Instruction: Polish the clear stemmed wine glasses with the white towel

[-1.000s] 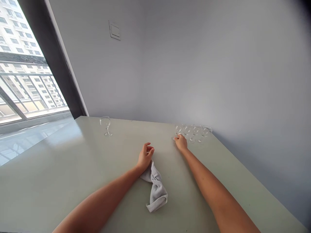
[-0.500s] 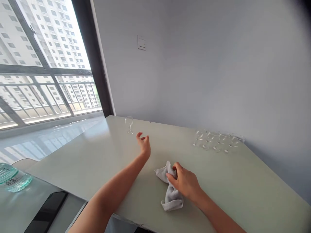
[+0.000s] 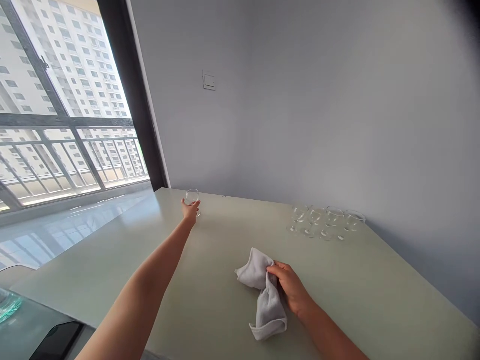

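At the far left of the table, my left hand (image 3: 191, 208) is closed around a clear stemmed wine glass (image 3: 192, 194). The bowl shows above my fingers, while most of the stem is hidden behind the hand. The glass stands upright. Nearer to me, my right hand (image 3: 294, 285) pinches a light grey cloth (image 3: 258, 270) at its middle between thumb and fingers. Its two ends spread out to the left and toward the front.
Several clear wine glasses (image 3: 316, 217) stand in a row at the back right, close to the grey wall. A dark phone (image 3: 56, 342) and a greenish clear container (image 3: 8, 304) lie at the lower left. The pale table (image 3: 225, 300) reaches the wall.
My left hand has reached forward and left and taken hold of the single wine glass. My right hand has closed on the cloth, which now looks bunched at its middle.
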A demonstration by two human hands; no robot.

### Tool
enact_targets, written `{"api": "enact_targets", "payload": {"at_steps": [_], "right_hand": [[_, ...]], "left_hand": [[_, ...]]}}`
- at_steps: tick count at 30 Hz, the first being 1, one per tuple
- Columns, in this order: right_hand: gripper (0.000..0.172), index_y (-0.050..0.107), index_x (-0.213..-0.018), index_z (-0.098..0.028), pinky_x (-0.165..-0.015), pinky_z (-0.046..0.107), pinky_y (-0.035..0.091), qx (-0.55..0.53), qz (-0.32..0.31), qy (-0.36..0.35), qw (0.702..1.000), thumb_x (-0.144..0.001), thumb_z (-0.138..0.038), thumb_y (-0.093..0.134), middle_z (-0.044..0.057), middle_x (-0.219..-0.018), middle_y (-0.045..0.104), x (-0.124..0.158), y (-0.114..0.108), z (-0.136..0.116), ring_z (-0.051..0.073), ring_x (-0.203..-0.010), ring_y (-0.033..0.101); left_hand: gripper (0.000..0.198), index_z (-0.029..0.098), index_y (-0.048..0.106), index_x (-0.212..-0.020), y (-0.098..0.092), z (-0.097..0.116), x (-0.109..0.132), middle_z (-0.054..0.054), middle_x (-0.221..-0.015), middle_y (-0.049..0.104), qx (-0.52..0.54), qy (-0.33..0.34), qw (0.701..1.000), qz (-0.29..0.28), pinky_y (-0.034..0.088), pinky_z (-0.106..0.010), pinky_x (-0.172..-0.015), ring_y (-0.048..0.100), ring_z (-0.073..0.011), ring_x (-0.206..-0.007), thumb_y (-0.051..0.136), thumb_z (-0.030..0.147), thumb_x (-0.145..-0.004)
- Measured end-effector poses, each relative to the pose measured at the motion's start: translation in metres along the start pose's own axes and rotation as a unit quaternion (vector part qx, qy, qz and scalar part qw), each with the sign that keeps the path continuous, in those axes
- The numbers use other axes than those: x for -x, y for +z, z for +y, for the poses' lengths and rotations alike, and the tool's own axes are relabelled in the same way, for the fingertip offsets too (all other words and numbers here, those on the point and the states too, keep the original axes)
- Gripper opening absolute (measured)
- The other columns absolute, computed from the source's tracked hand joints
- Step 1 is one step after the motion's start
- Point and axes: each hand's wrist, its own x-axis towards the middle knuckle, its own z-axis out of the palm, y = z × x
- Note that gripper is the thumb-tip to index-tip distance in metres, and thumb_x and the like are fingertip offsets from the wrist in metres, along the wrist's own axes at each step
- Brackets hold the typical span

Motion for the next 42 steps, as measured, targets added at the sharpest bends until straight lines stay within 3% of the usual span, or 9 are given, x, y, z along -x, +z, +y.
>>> {"api": "enact_targets", "payload": {"at_steps": [7,12,18,21,26,32,37,40,42], "right_hand": [[0.016,0.046,-0.058,-0.02,-0.047,0.025,0.038,-0.272,0.13,0.029,0.953,-0.06,-0.026,0.061,-0.005,-0.05,0.048,-0.002,-0.005,-0.009,0.011,-0.045,0.044],[0.013,0.053,-0.067,-0.02,-0.054,0.023,0.043,-0.334,0.158,-0.08,0.926,-0.063,-0.026,0.063,-0.004,-0.064,0.056,-0.003,-0.007,-0.014,0.013,-0.06,0.052],[0.017,0.056,-0.078,-0.023,-0.06,0.026,0.045,-0.164,0.189,-0.213,0.945,-0.076,-0.039,0.056,-0.001,-0.069,0.053,0.012,-0.001,-0.02,0.015,-0.069,0.051],[0.025,0.058,-0.089,-0.023,-0.066,0.029,0.046,-0.003,0.134,-0.234,0.963,-0.081,-0.045,0.049,0.002,-0.075,0.056,0.023,0.012,-0.019,0.017,-0.075,0.053],[0.04,0.042,-0.124,-0.028,-0.09,0.032,0.038,0.166,-0.036,-0.26,0.951,-0.085,-0.037,0.044,0.003,-0.109,0.055,0.029,0.02,-0.019,0.019,-0.106,0.047],[0.025,0.061,-0.092,-0.018,-0.071,0.029,0.041,0.202,-0.103,-0.157,0.961,-0.081,-0.038,0.051,0.003,-0.082,0.06,0.016,0.009,-0.004,0.018,-0.079,0.053],[0.027,0.062,-0.075,-0.017,-0.059,0.026,0.037,0.028,-0.052,-0.095,0.994,-0.072,-0.044,0.062,-0.002,-0.063,0.054,0.011,0.009,0.0,0.012,-0.059,0.046],[0.029,0.061,-0.076,-0.018,-0.053,0.024,0.035,-0.133,-0.05,-0.032,0.989,-0.067,-0.045,0.066,-0.004,-0.057,0.05,0.009,0.004,-0.007,0.01,-0.052,0.043],[0.029,0.062,-0.075,-0.017,-0.051,0.023,0.034,-0.15,-0.07,-0.013,0.986,-0.066,-0.043,0.068,-0.004,-0.056,0.049,0.008,-0.001,-0.011,0.009,-0.05,0.041]], "left_hand": [[0.051,0.024,0.048,-0.105,0.005,-0.007,0.041,0.0,-0.086,0.058,-0.131,0.145,0.98,-0.04,0.037,-0.028,-0.073,0.052,-0.0167,-0.083,0.071,0.034,-0.06],[0.052,0.025,0.041,-0.115,0.02,-0.014,0.103,0.0,-0.091,0.059,-0.245,0.327,0.904,-0.123,0.038,-0.031,-0.08,0.053,-0.0176,-0.089,0.063,0.035,-0.069],[0.059,0.025,0.03,-0.127,0.029,-0.035,0.164,-0.002,-0.098,0.055,-0.279,0.431,0.824,-0.239,0.043,-0.029,-0.073,0.055,-0.0153,-0.083,0.056,0.035,-0.076],[0.056,0.024,0.03,-0.128,0.029,-0.043,0.183,-0.002,-0.093,0.053,-0.3,0.47,0.79,-0.256,0.042,-0.03,-0.075,0.054,-0.0152,-0.079,0.054,0.034,-0.078],[0.052,0.023,0.029,-0.129,0.02,-0.048,0.191,-0.004,-0.095,0.051,-0.331,0.503,0.751,-0.271,0.041,-0.032,-0.077,0.052,-0.0162,-0.082,0.048,0.03,-0.081],[0.047,0.019,0.034,-0.127,0.013,-0.046,0.189,-0.008,-0.095,0.054,-0.34,0.609,0.641,-0.32,0.039,-0.031,-0.073,0.051,-0.0177,-0.081,0.043,0.018,-0.081],[0.045,0.021,0.037,-0.126,0.009,-0.03,0.192,-0.007,-0.097,0.058,-0.351,0.678,0.587,-0.269,0.036,-0.038,-0.081,0.053,-0.0207,-0.087,0.046,0.022,-0.082],[0.035,0.023,0.045,-0.117,0.006,-0.023,0.19,-0.007,-0.098,0.06,-0.342,0.694,0.588,-0.236,0.032,-0.041,-0.087,0.054,-0.0204,-0.089,0.048,0.031,-0.083],[0.03,0.022,0.05,-0.109,0.004,-0.022,0.189,-0.005,-0.089,0.061,-0.335,0.678,0.596,-0.27,0.036,-0.037,-0.08,0.055,-0.0174,-0.078,0.048,0.038,-0.083]]}}
